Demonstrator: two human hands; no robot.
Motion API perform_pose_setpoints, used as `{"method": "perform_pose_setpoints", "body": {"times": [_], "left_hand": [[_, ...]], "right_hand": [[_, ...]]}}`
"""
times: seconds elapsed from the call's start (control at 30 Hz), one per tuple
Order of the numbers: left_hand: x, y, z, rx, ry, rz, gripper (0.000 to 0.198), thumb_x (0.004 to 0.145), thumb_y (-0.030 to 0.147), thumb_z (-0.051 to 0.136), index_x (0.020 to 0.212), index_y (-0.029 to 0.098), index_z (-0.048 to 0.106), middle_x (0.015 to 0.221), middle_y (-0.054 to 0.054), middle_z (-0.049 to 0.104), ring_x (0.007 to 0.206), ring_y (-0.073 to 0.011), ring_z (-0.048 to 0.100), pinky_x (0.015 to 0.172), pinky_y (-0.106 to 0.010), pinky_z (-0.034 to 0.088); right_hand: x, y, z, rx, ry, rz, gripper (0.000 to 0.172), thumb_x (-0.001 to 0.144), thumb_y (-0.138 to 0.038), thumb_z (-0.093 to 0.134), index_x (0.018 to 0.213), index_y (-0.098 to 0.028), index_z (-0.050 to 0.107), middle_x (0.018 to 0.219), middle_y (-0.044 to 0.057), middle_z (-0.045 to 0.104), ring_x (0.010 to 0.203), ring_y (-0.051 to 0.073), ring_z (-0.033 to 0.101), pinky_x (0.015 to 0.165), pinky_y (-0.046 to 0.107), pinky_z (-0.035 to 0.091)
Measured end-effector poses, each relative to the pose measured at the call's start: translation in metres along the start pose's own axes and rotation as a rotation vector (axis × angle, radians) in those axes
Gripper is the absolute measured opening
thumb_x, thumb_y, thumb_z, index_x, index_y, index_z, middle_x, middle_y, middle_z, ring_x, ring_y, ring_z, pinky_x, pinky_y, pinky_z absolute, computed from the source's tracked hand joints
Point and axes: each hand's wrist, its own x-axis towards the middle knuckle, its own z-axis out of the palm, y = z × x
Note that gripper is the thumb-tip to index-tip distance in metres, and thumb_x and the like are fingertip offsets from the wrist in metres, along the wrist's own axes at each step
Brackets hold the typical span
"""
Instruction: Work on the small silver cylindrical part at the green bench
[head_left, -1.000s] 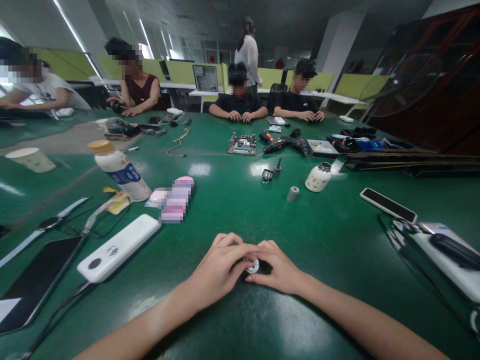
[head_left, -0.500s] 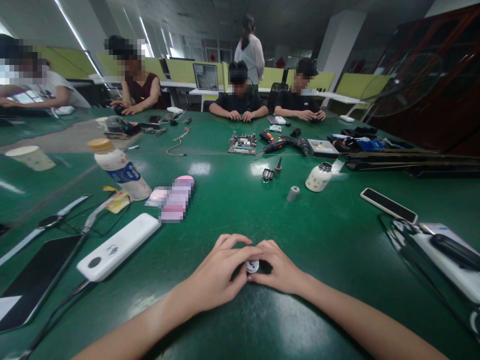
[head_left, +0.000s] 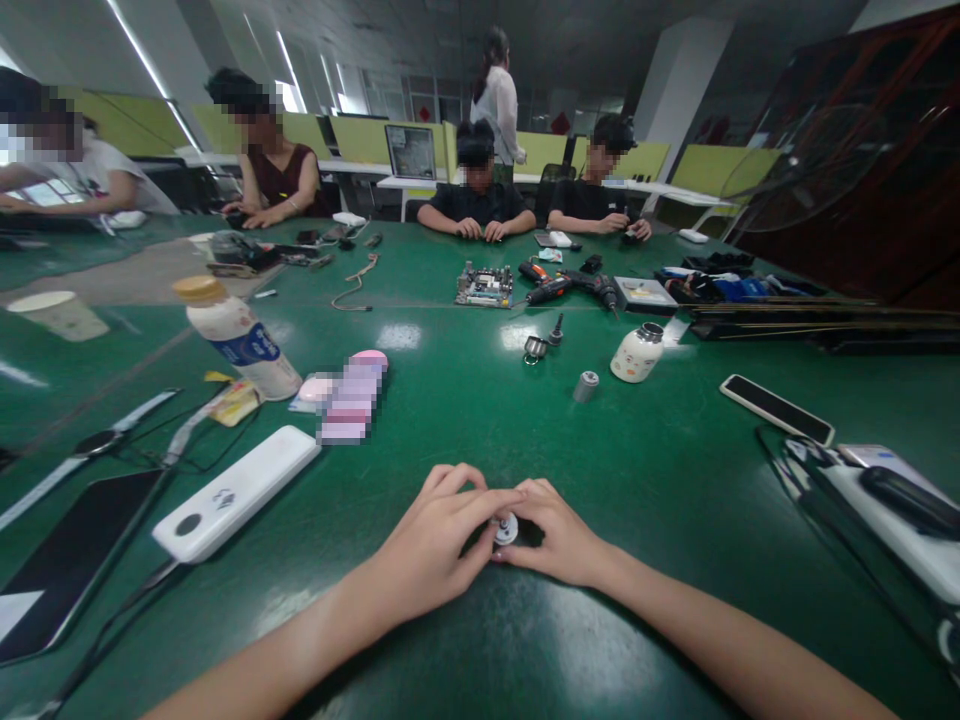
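Between my hands, just above the green table (head_left: 420, 410), is a small round part with a white face (head_left: 507, 529). My left hand (head_left: 442, 530) is closed on its left side, thumb below and fingers above. From the right, my right hand (head_left: 559, 530) pinches the same part with thumb and fingers. Fingertips of both hands meet over it, so much of the part is hidden. Farther out on the table stands a small grey metal cylinder (head_left: 586, 387). Beyond it lie a silver ring-shaped metal piece (head_left: 535, 348) and a dark shaft-like piece (head_left: 556, 330).
To the left are a white power bank (head_left: 236, 495), a tablet (head_left: 82, 555), a watch (head_left: 97, 443) and a leaning bottle (head_left: 240, 340). A white jar (head_left: 637, 353) and phone (head_left: 778, 410) lie right. Beyond are a circuit board (head_left: 484, 286), power drills (head_left: 574, 288) and several people.
My hands stay nearly still around the round part, whose white face shows slightly more. Across the table, the co-worker at right has raised one hand, and the standing person has turned.
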Motion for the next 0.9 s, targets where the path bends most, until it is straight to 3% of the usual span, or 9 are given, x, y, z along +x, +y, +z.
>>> {"method": "perform_pose_setpoints", "body": {"times": [0.1,0.33,0.43,0.57,0.67,0.8,0.9], "left_hand": [[0.0,0.003,-0.001,0.005,0.005,-0.027,0.045,0.083,0.012,0.058,0.127,0.022,0.052,0.091,-0.003,0.067,0.089,-0.021,0.051,0.079,-0.036,0.038],[0.0,-0.002,0.005,-0.011,0.008,-0.019,0.044,0.084,0.008,0.054,0.125,0.024,0.054,0.114,-0.006,0.063,0.11,-0.023,0.05,0.09,-0.038,0.038],[-0.001,-0.003,0.008,-0.01,0.017,-0.01,0.041,0.087,0.007,0.054,0.123,0.026,0.056,0.11,-0.005,0.065,0.107,-0.0209,0.053,0.089,-0.036,0.038],[0.0,-0.004,0.007,0.025,0.139,-0.008,0.025,0.09,0.015,0.056,0.112,0.024,0.063,0.096,-0.003,0.07,0.095,-0.0192,0.058,0.084,-0.034,0.038],[0.003,-0.01,0.003,0.078,0.228,-0.081,0.021,0.089,0.017,0.058,0.108,0.023,0.064,0.092,-0.002,0.072,0.089,-0.0181,0.058,0.082,-0.034,0.038],[0.005,-0.034,0.007,0.146,0.162,-0.243,0.032,0.083,0.014,0.065,0.113,0.023,0.061,0.086,0.0,0.076,0.091,-0.0217,0.056,0.081,-0.037,0.035],[0.004,-0.052,0.014,0.183,0.074,-0.289,0.03,0.082,0.011,0.066,0.11,0.021,0.063,0.083,-0.001,0.076,0.085,-0.0222,0.055,0.074,-0.035,0.035]], "right_hand": [[0.0,-0.001,0.0,0.026,-0.006,-0.008,0.036,0.08,-0.043,0.069,0.11,-0.023,0.062,0.097,0.003,0.068,0.089,0.02,0.055,0.081,0.034,0.037],[-0.001,0.001,0.0,-0.021,-0.004,0.001,0.035,0.08,-0.046,0.067,0.107,-0.023,0.063,0.093,0.004,0.067,0.089,0.02,0.055,0.08,0.034,0.039],[-0.001,0.0,-0.001,-0.027,-0.011,0.001,0.034,0.081,-0.047,0.066,0.106,-0.024,0.064,0.093,0.003,0.066,0.09,0.019,0.055,0.081,0.033,0.039],[0.0,-0.001,-0.002,-0.024,-0.028,0.006,0.039,0.08,-0.049,0.067,0.108,-0.023,0.063,0.094,0.004,0.067,0.091,0.02,0.056,0.082,0.034,0.039],[0.0,-0.002,-0.003,0.006,-0.034,0.004,0.045,0.079,-0.05,0.068,0.115,-0.024,0.061,0.099,0.005,0.067,0.094,0.021,0.056,0.084,0.035,0.038],[0.0,-0.003,-0.003,0.016,-0.048,0.022,0.044,0.08,-0.048,0.069,0.117,-0.027,0.061,0.1,0.003,0.068,0.095,0.021,0.057,0.085,0.035,0.037],[0.0,-0.003,-0.004,0.009,-0.055,0.035,0.044,0.079,-0.048,0.069,0.117,-0.027,0.062,0.1,0.003,0.068,0.096,0.02,0.056,0.085,0.035,0.037]]}}
